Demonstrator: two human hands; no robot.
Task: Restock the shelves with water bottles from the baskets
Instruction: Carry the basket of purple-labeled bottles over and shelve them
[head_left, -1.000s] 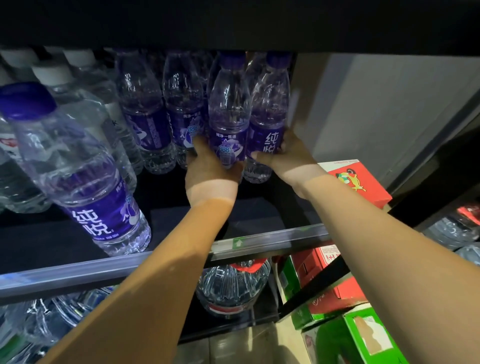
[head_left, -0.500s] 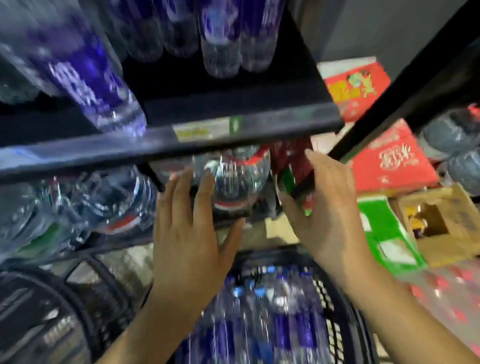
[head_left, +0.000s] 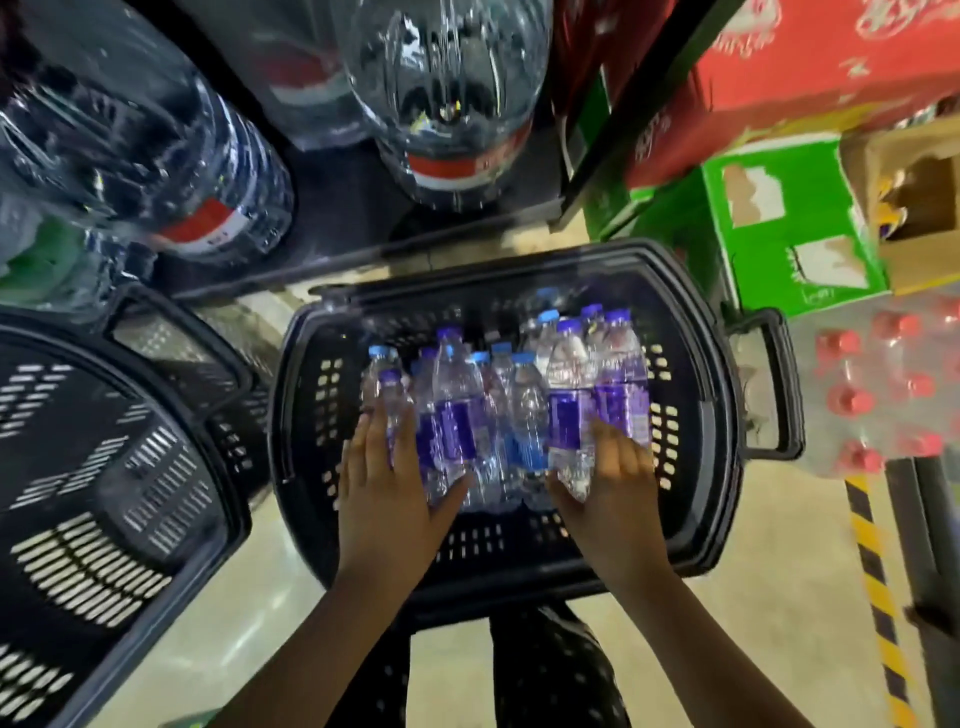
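Your left hand lies flat on the near ends of the water bottles, fingers straight and together, closed round nothing. Your right hand is the same story, fingers loose against the purple-label bottle, thumb out, no grip yet. The bottles lie heaped on their sides in the middle of the black basket, caps pointing away from you, straight in front of your feet.

These look full, so expect some weight for their size. The walls are thin clear plastic that will likely dent under a hard squeeze, and the sides are smooth and probably slick. Wrap round the labelled waist, where the body is straightest. The top ones are loose on the pile, and lifting one may roll its neighbours.

Around you there is a second basket touching this one on the left. Big water jugs sit on the low shelf just beyond the far rim, so lift up before you go forward. Right of you are red cartons, a green carton and a wrapped pack with red caps, just beside the basket handle, which sticks out on that side.
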